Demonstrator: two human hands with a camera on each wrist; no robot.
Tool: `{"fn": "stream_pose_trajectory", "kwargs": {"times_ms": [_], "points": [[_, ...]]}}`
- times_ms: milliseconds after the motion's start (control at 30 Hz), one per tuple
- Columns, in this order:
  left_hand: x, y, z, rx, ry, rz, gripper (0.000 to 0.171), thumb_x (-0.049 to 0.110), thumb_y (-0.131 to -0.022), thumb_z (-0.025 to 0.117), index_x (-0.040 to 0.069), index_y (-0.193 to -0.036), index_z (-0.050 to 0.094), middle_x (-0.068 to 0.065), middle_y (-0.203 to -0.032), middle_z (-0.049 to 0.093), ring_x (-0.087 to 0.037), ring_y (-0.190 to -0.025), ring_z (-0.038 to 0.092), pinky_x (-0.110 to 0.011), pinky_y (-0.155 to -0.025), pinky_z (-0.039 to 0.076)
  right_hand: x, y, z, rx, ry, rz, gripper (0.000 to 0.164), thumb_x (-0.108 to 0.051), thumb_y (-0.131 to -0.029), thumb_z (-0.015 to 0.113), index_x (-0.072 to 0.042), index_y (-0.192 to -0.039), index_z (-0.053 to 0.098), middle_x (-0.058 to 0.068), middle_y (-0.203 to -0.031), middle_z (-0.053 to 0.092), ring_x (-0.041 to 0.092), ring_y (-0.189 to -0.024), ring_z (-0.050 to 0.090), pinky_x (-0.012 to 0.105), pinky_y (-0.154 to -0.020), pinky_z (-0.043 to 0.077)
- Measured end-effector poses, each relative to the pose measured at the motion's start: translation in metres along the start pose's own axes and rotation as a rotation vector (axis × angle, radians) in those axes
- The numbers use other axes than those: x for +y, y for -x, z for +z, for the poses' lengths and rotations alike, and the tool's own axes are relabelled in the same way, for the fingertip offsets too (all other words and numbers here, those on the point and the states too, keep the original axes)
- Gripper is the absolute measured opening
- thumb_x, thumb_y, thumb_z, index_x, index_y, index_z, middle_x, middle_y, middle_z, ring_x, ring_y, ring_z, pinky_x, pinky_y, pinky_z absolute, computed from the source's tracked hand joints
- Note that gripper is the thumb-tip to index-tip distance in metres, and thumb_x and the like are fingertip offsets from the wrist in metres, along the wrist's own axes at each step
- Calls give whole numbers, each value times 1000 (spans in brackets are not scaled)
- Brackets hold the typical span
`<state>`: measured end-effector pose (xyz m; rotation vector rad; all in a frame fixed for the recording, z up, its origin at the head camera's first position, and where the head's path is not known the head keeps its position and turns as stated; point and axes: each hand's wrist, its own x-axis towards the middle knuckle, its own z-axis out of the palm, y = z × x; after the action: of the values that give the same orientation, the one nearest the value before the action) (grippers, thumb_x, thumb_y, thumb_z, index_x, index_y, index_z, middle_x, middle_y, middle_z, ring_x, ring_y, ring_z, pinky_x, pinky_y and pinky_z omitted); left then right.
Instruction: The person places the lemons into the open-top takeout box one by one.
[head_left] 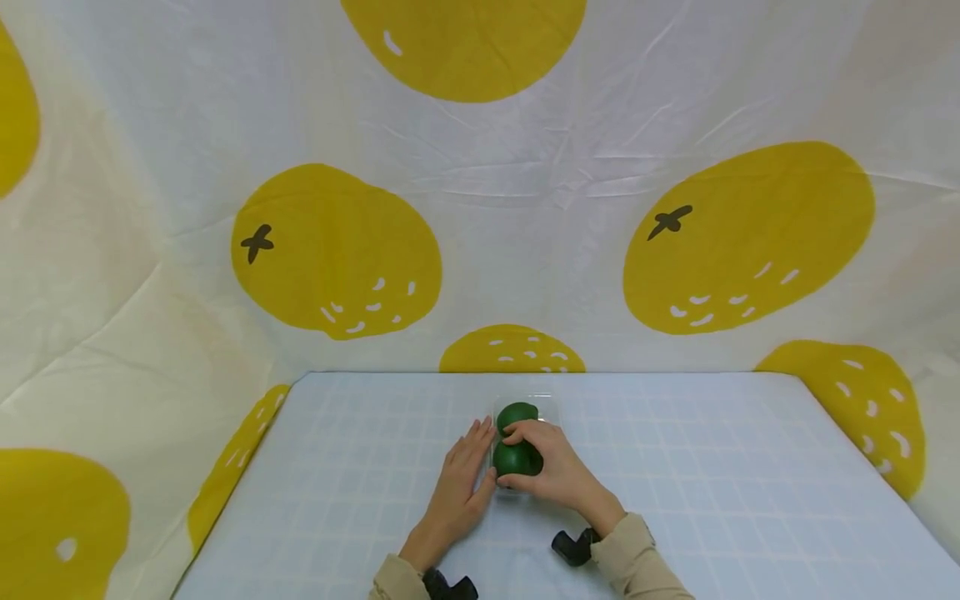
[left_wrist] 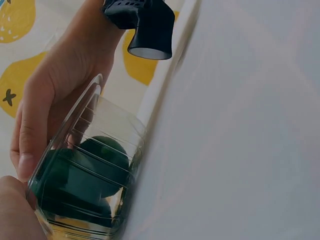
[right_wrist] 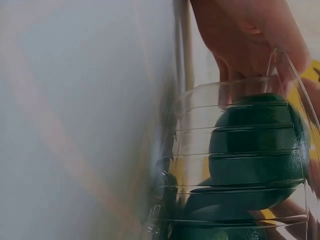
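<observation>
A clear plastic container point(head_left: 550, 407) with ribbed walls stands on the table, with smooth dark green fruits inside. The far fruit point(head_left: 514, 414) lies toward the back of it, and the near fruit point(head_left: 513, 458) toward the front. My right hand point(head_left: 558, 467) reaches in from the right and holds the near fruit, thumb at the front and curled fingers behind. Along the container's left side rests my left hand point(head_left: 459, 483), fingers extended and thumb apart. In the right wrist view, a rounded green fruit point(right_wrist: 255, 135) shows through the ribbed wall.
A pale checked cloth covers the table point(head_left: 360, 467). Behind it and at the sides hangs a white curtain point(head_left: 525, 250) printed with big yellow fruits. A black wrist camera point(head_left: 573, 547) sits on the right wrist and another point(head_left: 450, 586) on the left.
</observation>
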<state>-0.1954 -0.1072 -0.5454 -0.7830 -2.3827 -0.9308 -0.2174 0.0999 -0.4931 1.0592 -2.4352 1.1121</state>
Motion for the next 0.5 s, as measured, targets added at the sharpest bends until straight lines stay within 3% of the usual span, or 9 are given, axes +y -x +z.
{"fn": "stream_pose_trajectory", "kwargs": {"times_ms": [233,500], "points": [[0,0,0,-7,0,-3,57,19,-98,49,4,-152,38,-10,-159,34,-32,-146,29,-64,-109,28,2,0,0,14,-38,-5,35,-27,-78,85,-18,-106,68,6,-118,65,24,-112,57,58,-96,42],[-1,0,2,-20,3,-11,57,19,-99,48,5,-152,37,-10,-159,33,-32,-147,28,-64,-109,29,4,0,1,53,-112,-42,29,-21,-79,84,-15,-106,74,6,-111,57,20,-105,55,45,-90,50]]}}
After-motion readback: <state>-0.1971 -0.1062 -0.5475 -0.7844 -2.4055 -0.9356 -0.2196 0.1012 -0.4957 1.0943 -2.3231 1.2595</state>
